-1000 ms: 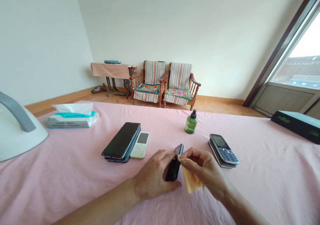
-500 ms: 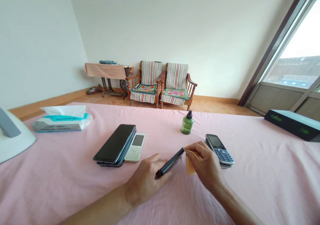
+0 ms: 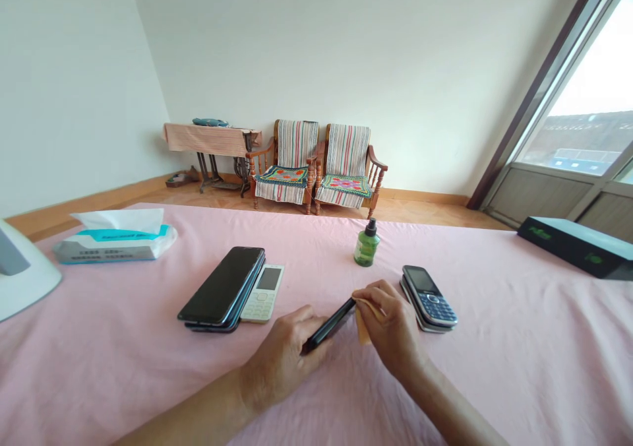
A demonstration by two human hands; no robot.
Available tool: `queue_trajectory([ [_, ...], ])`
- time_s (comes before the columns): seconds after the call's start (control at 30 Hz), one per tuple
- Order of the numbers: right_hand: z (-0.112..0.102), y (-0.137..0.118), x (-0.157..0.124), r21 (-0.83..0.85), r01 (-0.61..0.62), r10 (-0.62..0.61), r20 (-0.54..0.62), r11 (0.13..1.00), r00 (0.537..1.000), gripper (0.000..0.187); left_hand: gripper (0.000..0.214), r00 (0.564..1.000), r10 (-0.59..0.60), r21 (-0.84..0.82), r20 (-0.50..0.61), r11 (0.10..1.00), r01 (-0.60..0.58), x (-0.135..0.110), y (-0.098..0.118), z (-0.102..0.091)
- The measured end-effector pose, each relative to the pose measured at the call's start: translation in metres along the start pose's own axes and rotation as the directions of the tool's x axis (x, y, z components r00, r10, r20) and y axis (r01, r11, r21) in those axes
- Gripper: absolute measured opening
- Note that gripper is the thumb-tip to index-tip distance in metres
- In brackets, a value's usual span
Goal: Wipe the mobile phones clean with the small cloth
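My left hand [image 3: 284, 353] is closed around the lower end of a dark phone [image 3: 330, 325], which is held tilted and edge-on above the table. Pinched in my right hand [image 3: 393, 327] is a yellow cloth [image 3: 364, 327], pressed against the phone's upper end. Left of my hands lies a stack of smartphones [image 3: 225, 287], black screen upward, with a white keypad phone [image 3: 264, 294] beside it. Just right of my right hand is a dark blue keypad phone [image 3: 430, 297], resting on another phone. A green spray bottle [image 3: 366, 247] stands upright beyond my hands.
A pink cloth [image 3: 514, 340] covers the table. A tissue pack [image 3: 116, 241] lies at the left, near a white and grey object [image 3: 24, 274] cut by the frame edge. A black box [image 3: 573, 248] sits far right. Two wooden chairs [image 3: 346, 162] stand beyond the table.
The view has shifted slightly, so everything sits a little further left. Both hands keep their grips on the phone and the cloth, with the cloth still at the phone's upper end.
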State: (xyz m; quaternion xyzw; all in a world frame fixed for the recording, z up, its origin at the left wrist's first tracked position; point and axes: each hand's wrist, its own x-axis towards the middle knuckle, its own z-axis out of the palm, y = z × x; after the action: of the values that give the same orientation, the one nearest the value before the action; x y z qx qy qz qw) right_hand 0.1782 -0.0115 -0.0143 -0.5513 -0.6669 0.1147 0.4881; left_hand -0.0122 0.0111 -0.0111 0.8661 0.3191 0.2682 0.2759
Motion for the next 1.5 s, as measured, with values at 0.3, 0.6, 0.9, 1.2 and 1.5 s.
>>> queue_trajectory([
  [0.3,0.007,-0.002,-0.004,0.018,0.015,-0.016,0.015,1.000,1.000,0.018,0.012,1.000,0.008,0.000,0.000,1.000,-0.008,0.000,-0.005,0.002],
  [0.6,-0.006,0.022,0.008,-0.074,-0.029,0.025,-0.063,0.997,0.998,0.016,0.013,1.000,0.005,0.003,0.024,1.000,-0.005,0.001,-0.001,0.000],
  [0.9,0.013,-0.016,-0.012,0.087,0.072,-0.074,0.028,0.994,0.997,0.019,0.009,1.000,-0.019,0.014,0.010,1.000,0.019,0.000,-0.008,0.003],
  [1.2,0.003,0.005,0.000,0.035,-0.044,0.044,0.002,0.998,0.999,0.016,0.012,0.999,-0.026,-0.020,0.023,0.999,0.027,0.002,-0.002,-0.001],
  [1.5,0.005,0.020,0.006,0.067,-0.103,0.104,-0.014,0.992,0.994,0.014,0.012,0.999,-0.021,0.041,-0.029,0.999,0.023,-0.002,0.005,-0.003],
])
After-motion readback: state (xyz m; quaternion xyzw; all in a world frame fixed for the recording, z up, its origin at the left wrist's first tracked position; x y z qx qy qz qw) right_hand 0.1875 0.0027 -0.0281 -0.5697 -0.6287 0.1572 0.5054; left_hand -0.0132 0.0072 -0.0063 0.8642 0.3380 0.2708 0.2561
